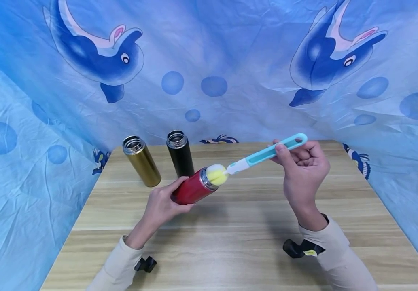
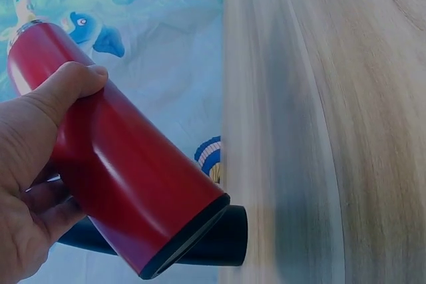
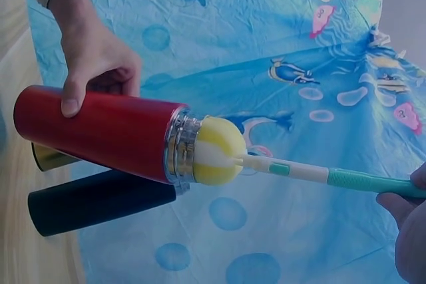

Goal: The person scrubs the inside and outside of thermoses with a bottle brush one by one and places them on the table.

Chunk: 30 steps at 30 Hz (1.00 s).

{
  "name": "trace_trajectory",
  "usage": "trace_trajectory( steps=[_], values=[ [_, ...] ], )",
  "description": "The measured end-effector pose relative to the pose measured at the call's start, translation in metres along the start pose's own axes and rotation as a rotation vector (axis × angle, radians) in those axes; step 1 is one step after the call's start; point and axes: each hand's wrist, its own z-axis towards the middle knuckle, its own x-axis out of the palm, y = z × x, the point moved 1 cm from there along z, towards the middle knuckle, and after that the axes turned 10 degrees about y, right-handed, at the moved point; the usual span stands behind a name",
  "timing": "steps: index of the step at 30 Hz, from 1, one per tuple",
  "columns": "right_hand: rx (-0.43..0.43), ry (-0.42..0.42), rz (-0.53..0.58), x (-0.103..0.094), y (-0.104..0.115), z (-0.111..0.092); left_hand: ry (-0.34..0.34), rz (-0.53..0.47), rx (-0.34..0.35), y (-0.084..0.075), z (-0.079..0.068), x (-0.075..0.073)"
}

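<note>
Your left hand (image 1: 166, 201) grasps the red flask (image 1: 193, 189), tilted above the surface (image 1: 227, 242), mouth toward your right. Your right hand (image 1: 307, 167) pinches the brush (image 1: 268, 154) by its handle, its sponge (image 1: 217, 176) at that mouth. The black flask (image 1: 181, 155) stands just behind, crowding the far side; the gold flask (image 1: 143, 165) nears the left edge. Room extends rightward and toward you, the right edge well apart.

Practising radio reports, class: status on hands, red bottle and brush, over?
Left hand gripping red bottle, tilted. Right hand holding brush. Sponge head at bottle's metal neck. Nothing visible blocking.
</note>
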Motion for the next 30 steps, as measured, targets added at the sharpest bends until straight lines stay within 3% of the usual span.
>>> trace_trajectory(
  steps=[30],
  values=[
    [-0.041,-0.054,0.11,-0.015,0.002,0.001,0.023,0.04,-0.008,0.008,0.0,-0.008]
  ],
)
